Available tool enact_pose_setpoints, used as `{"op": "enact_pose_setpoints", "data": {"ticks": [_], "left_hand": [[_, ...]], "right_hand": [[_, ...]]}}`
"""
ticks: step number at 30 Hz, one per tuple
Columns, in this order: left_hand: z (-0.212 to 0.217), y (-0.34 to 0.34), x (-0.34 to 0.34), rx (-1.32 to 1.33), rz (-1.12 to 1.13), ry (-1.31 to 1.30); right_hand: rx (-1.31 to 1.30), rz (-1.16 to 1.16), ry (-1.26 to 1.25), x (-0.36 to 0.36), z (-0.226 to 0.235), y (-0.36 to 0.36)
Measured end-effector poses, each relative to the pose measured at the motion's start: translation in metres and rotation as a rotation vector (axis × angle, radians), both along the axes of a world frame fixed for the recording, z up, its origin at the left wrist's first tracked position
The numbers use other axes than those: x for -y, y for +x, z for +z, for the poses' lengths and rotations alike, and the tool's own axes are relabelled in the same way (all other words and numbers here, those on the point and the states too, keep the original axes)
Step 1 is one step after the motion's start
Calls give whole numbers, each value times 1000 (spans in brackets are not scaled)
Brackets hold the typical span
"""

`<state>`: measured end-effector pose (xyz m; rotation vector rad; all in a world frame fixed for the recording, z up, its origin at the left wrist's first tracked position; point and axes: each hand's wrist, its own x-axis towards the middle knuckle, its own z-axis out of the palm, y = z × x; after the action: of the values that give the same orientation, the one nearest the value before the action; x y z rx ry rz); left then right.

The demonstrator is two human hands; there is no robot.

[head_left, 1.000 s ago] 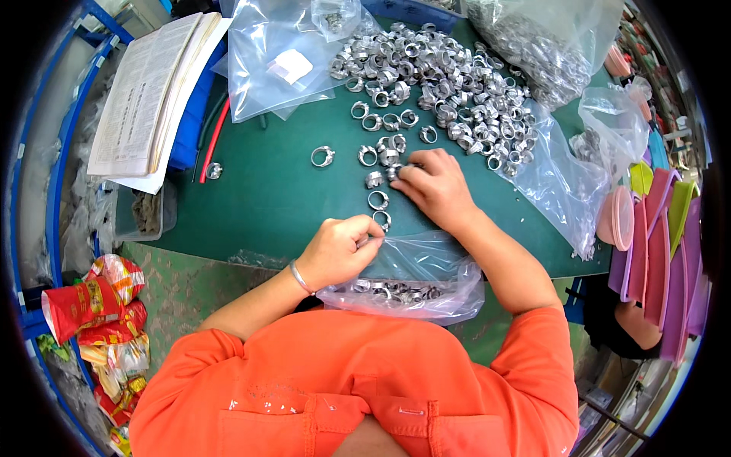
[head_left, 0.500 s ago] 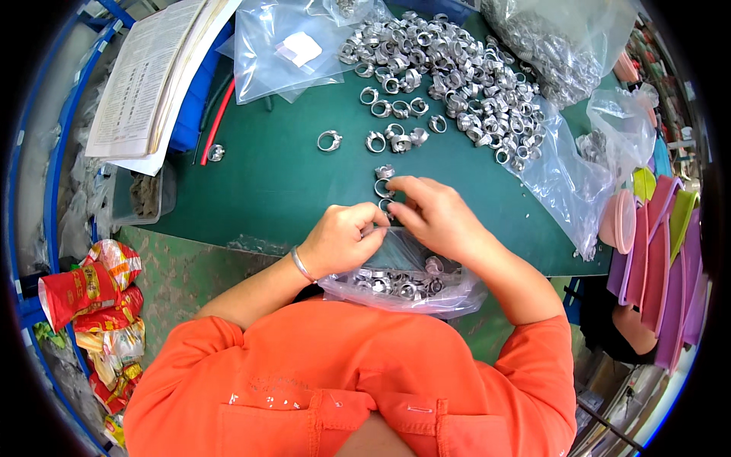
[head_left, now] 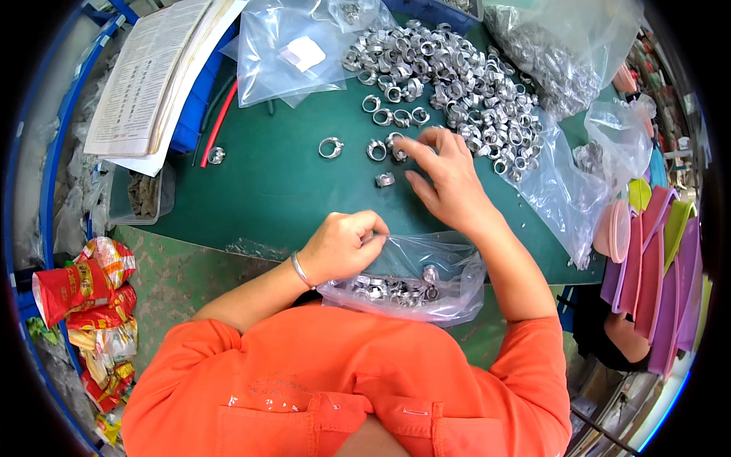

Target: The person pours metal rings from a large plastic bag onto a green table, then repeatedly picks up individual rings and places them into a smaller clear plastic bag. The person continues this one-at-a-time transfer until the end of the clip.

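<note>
My left hand (head_left: pixel 346 242) has its thumb and index finger pinched together on the edge of a clear plastic bag (head_left: pixel 449 263), which lies across the table's near edge. Several silver metal rings (head_left: pixel 396 289) rest inside that bag. Further off, my right hand (head_left: pixel 451 181) reaches over the table, thumb and fingers apart. Its index fingertip is at a ring (head_left: pixel 395 143), partly covered by the fingers; beside it stands another ring (head_left: pixel 376 150). A single ring (head_left: pixel 384 180) lies nearer to me, left of my right thumb. One more ring (head_left: pixel 330 148) sits apart to the left.
A large heap of rings (head_left: pixel 464 84) spreads over the far green table (head_left: pixel 266 175). Behind it stands a filled plastic bag (head_left: pixel 563 53). At left are papers (head_left: pixel 145 76), a red tube (head_left: pixel 218 122) and a clear tub (head_left: pixel 145 194). Coloured plastic pieces (head_left: pixel 655 259) hang at right.
My right hand has moved away from my left hand, up toward the rings. Two rings that were by its fingertips are gone from the tabletop. The bag's mouth looks wider.
</note>
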<state>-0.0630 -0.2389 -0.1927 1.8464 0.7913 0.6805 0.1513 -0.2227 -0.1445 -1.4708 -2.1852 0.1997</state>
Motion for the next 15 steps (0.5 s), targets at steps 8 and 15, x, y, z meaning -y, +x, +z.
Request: {"op": "enact_pose_setpoints", "data": {"ticks": [8, 15], "left_hand": [[5, 0, -1, -4, -4, -35], [3, -1, 0, 4, -4, -20]], "right_hand": [[-318, 127, 110, -29, -47, -4], [-235, 280, -14, -46, -52, -5]]}}
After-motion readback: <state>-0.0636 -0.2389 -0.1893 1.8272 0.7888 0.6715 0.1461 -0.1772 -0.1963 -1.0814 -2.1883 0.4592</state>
